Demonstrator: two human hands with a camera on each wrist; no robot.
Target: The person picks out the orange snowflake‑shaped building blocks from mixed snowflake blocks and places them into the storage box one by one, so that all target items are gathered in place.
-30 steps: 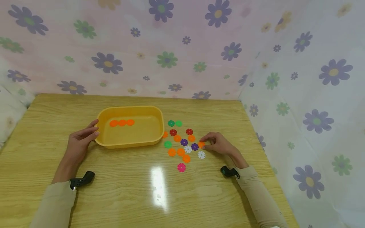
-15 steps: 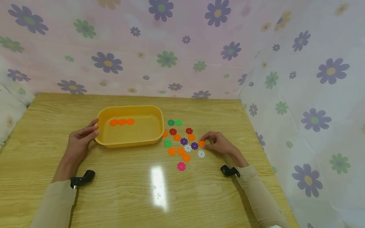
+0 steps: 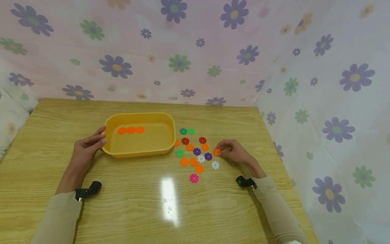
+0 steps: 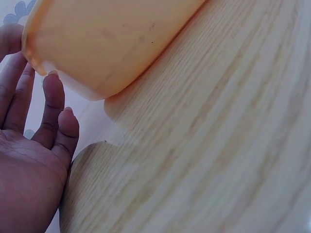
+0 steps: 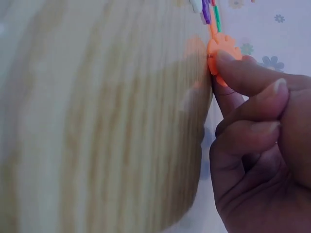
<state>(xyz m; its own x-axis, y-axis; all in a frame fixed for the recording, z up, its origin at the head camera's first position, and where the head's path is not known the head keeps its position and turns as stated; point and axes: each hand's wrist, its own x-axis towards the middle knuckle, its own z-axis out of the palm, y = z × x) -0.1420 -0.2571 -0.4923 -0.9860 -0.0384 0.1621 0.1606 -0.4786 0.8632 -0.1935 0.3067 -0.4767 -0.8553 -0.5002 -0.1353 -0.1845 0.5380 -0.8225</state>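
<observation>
My right hand point(image 3: 233, 151) pinches an orange notched plastic disc point(image 5: 227, 53) between thumb and index finger, close over the table at the right of the loose pieces. In the right wrist view the disc stands tilted on edge, and the other fingers are curled. At the basin's left end, my left hand point(image 3: 88, 149) holds the yellow plastic basin point(image 3: 140, 154) by its rim. The left wrist view shows fingertips right at the basin wall point(image 4: 112, 53), with the ring and little fingers loosely bent below. Inside the basin lie three orange discs point(image 3: 130, 130) in a joined row.
Between the basin and my right hand lie several loose discs, among them a pink disc point(image 3: 194, 178), a white disc point(image 3: 215, 165), a purple disc point(image 3: 208, 156) and a dark red disc point(image 3: 185, 141). Flower-patterned cloth point(image 3: 195, 57) hangs behind the wooden table point(image 3: 128, 203).
The right hand has drawn the orange disc slightly right and away from the purple one, and the disc now tilts up more. The left hand and basin have stayed in place.
</observation>
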